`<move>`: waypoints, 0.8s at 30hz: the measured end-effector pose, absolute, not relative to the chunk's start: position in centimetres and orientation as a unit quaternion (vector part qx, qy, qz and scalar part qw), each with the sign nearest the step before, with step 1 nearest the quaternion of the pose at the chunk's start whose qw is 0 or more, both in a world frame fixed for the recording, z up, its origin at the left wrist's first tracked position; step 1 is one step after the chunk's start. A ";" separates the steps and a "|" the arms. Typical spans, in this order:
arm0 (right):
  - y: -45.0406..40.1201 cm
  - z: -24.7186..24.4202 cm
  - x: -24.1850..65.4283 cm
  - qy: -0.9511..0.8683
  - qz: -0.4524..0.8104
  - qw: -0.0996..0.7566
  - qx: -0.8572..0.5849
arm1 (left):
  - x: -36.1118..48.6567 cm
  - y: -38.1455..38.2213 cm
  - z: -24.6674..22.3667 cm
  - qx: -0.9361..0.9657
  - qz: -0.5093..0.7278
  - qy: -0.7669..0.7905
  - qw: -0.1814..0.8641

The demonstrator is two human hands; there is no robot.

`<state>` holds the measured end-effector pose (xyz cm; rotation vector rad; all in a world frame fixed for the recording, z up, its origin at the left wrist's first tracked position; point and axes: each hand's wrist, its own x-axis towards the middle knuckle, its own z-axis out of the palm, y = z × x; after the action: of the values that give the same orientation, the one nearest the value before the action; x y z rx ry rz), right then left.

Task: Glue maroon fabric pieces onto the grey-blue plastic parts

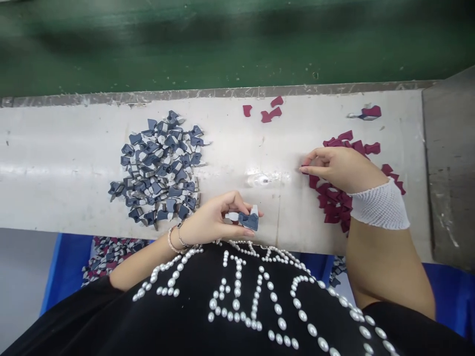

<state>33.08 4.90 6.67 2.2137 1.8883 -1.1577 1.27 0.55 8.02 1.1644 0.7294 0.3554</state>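
Note:
My left hand is closed near the bench's front edge, with a small blue-and-white plastic part pinched between thumb and fingers. My right hand reaches over the heap of dark red plastic pieces and covers some of them. Its thumb and fingertips close on one dark red piece at the heap's left side, mostly hidden by the fingers. A large pile of blue-and-white parts lies to the left of my left hand.
Several loose red pieces lie at the back. A blue part with a red piece on it rests at back right. A green wall and a metal panel bound the bench. Below the front edge, a blue bin holds mixed parts.

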 end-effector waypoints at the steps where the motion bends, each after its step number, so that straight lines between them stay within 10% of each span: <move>1: 4.5 7.1 32.9 0.599 -0.380 -0.006 0.705 | 1.3 0.4 8.0 0.537 0.172 0.343 0.751; 11: -3.4 11.3 28.0 0.595 -0.491 -0.244 0.587 | 2.4 -1.2 6.2 0.602 0.353 0.407 0.589; 24: -2.9 11.8 24.0 0.556 -0.573 -0.228 0.557 | 2.7 -1.9 5.9 0.658 0.396 0.393 0.506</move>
<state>24.00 -2.92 11.81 2.0614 2.0583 -2.1180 2.68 -1.89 5.88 1.5879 0.9474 0.9556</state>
